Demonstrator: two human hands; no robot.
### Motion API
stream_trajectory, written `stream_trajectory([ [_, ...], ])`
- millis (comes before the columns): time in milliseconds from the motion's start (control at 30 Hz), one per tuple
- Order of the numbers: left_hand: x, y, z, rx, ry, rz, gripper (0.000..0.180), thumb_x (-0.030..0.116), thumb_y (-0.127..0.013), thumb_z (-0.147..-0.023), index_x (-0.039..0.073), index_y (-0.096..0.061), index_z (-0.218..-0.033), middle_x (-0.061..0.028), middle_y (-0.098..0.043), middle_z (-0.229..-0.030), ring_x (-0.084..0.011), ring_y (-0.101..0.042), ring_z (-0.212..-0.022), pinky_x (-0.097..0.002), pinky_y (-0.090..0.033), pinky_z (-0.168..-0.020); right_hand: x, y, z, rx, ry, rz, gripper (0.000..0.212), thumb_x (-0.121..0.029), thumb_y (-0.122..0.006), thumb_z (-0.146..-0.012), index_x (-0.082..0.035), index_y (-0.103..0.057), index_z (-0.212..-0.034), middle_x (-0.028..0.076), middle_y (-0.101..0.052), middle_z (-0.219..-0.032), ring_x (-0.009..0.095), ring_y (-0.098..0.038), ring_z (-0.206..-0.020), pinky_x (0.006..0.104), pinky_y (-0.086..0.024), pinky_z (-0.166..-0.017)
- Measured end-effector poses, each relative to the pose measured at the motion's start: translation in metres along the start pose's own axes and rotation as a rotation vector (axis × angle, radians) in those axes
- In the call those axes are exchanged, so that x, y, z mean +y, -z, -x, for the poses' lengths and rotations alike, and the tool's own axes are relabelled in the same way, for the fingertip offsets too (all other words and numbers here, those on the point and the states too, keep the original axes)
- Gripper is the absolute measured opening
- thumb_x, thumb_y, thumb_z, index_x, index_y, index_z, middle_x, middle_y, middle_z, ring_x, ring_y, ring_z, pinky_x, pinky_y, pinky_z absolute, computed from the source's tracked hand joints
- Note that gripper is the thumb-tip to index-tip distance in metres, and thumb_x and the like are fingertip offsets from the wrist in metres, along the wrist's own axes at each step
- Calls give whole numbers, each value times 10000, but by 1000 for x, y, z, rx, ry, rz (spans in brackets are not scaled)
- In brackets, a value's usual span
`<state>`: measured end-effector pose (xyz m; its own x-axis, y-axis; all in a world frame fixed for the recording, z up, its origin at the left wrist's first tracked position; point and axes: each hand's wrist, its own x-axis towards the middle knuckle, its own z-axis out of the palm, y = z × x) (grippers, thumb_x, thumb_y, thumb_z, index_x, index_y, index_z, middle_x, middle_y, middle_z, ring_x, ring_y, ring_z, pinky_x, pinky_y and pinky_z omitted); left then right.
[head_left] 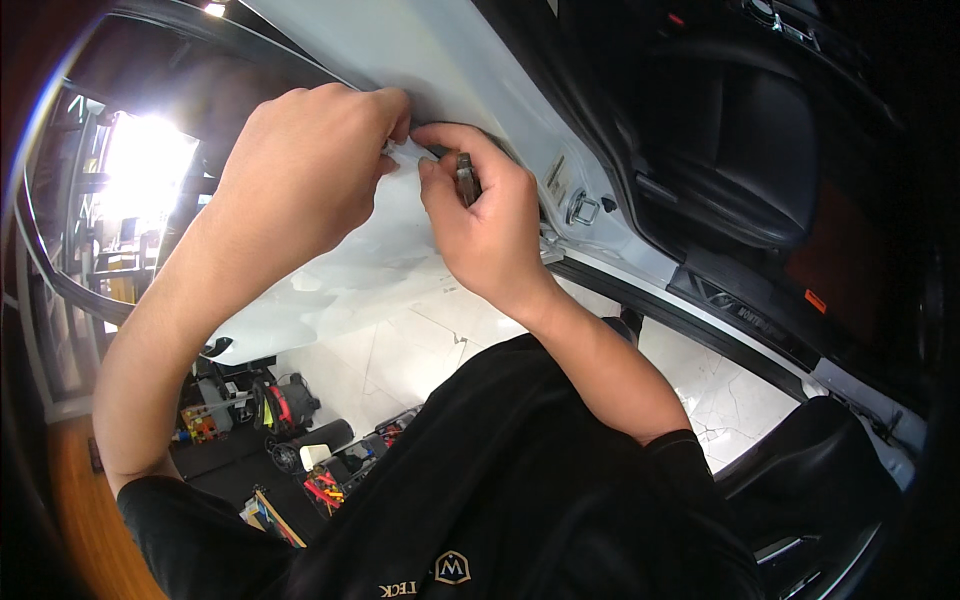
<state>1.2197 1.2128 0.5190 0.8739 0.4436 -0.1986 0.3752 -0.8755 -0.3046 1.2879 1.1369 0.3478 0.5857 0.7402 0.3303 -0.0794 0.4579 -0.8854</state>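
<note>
Both my hands work close together at the edge of an open white car door [370, 235]. My left hand [310, 165] is closed, its fingertips pinching a piece of whitish, see-through film [408, 152] against the door. Just to the right, my right hand [485, 220] is closed around a slim tool that looks like a utility knife [466, 180]. Its metallic rear end sticks out between thumb and fingers, while its front points toward the film and my left fingertips. The exact contact between tip and film is too small to tell.
At right is the car's body with a door striker [582, 208], a sill [735, 305] and a black seat [730, 140]. Another black door panel [820, 480] stands lower right. Tools and a toolbox [345, 465] lie on a dark mat over the pale tiled floor [400, 340].
</note>
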Motion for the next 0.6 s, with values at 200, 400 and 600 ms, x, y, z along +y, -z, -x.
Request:
stream_trajectory([
  [200,-8,2,-2,-29,-17,8,163,73,-752,-871,40,-654,-997,-171,-689,-776,-399,-680,-789,-497,-501,-711,-6,-5,2,88,6,-22,202,-4,-652,-915,52,-688,-1106,156,-711,-814,195,-659,-637,330,-504,-619],
  [400,-17,-1,19,129,6,158,217,39,-767,-863,41,-605,-1008,-147,-614,-708,-342,-609,-663,-441,-464,-634,-15,-10,-3,6,57,52,338,7,-656,-903,48,-710,-1234,185,-746,-913,220,-682,-710,334,-527,-675],
  [600,-22,-10,59,211,232,460,308,-13,-805,-845,35,-547,-1006,-54,-472,-707,-139,-503,-641,-313,-409,-587,-15,-2,-4,-74,28,179,342,-13,-647,-941,-8,-715,-1276,56,-693,-836,109,-552,-666,271,-444,-614],
])
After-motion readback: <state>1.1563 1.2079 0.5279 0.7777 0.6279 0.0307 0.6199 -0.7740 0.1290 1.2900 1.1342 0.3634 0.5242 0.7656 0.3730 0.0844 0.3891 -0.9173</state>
